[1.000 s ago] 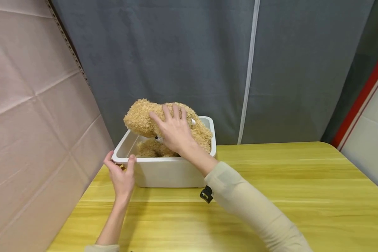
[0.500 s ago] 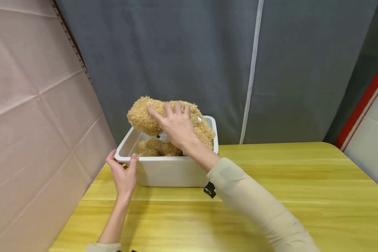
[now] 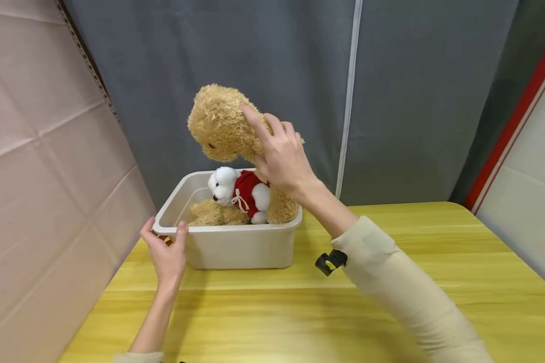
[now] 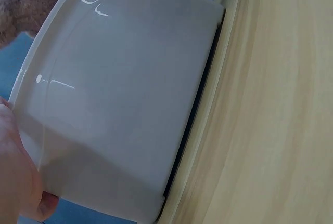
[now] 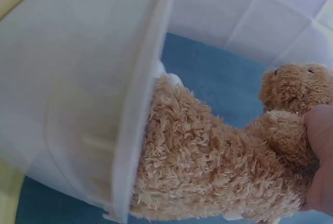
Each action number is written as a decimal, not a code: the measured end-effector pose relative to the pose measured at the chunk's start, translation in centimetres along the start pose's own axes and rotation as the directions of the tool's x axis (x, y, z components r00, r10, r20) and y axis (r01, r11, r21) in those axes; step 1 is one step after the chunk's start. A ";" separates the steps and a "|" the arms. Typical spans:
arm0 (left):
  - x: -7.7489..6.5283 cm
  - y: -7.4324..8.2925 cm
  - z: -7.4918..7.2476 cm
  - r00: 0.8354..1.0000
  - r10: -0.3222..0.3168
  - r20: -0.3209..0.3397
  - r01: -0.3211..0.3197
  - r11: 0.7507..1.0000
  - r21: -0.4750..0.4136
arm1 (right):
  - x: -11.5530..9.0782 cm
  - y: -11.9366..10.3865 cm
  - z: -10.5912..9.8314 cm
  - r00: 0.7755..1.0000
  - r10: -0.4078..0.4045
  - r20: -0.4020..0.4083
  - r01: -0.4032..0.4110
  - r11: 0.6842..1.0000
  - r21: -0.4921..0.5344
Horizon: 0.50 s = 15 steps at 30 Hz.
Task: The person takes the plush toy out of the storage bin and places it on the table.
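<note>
1. Bear of curly tan plush (image 3: 222, 121): lifting step, I judge, lower body inside the white rectangular plastic bin (image 3: 240, 249).
2. My right hand (image 3: 285, 160) grips its upper body; my left hand (image 3: 167, 257), partly hidden, seems clamped on the bin's corner.
3. Next calls for raising it clear.

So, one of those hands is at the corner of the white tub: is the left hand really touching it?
Touching. The head view shows the left hand gripping the near left corner of the white tub.
</note>
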<state>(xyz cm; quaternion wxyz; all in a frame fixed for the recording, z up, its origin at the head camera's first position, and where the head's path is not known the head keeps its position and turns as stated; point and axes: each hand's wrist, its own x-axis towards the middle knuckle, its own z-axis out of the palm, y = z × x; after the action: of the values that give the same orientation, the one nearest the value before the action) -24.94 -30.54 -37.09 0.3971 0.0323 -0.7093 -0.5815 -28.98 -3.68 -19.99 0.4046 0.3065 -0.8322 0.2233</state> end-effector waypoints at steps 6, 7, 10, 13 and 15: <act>0.2 -0.5 -0.1 1.000 -0.011 0.000 0.011 1.000 0.009 | 0.7 2.1 -2.9 0.977 -0.085 -0.196 0.103 0.991 0.086; 0.2 -0.5 -0.2 1.000 -0.013 0.000 0.013 1.000 0.013 | 0.8 2.5 -3.4 0.970 -0.096 -0.223 0.119 0.989 0.091; 0.3 -0.7 -0.3 1.000 -0.019 0.001 0.019 1.000 0.015 | 1.1 3.7 -4.8 0.951 -0.124 -0.283 0.154 0.984 0.085; 0.4 -0.8 -0.3 1.000 -0.018 -0.002 0.018 1.000 0.019 | 1.1 5.1 -5.9 0.941 -0.137 -0.308 0.171 0.982 0.084; 0.4 -0.8 -0.3 1.000 -0.016 -0.004 0.016 1.000 0.020 | 0.9 6.0 -6.6 0.940 -0.141 -0.311 0.174 0.981 0.081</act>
<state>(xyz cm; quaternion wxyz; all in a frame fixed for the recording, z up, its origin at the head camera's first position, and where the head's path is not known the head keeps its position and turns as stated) -25.39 -31.25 -37.54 0.3937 0.0429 -0.7140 -0.5774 -30.04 4.38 -16.27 0.5274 0.3552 -0.7196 0.2790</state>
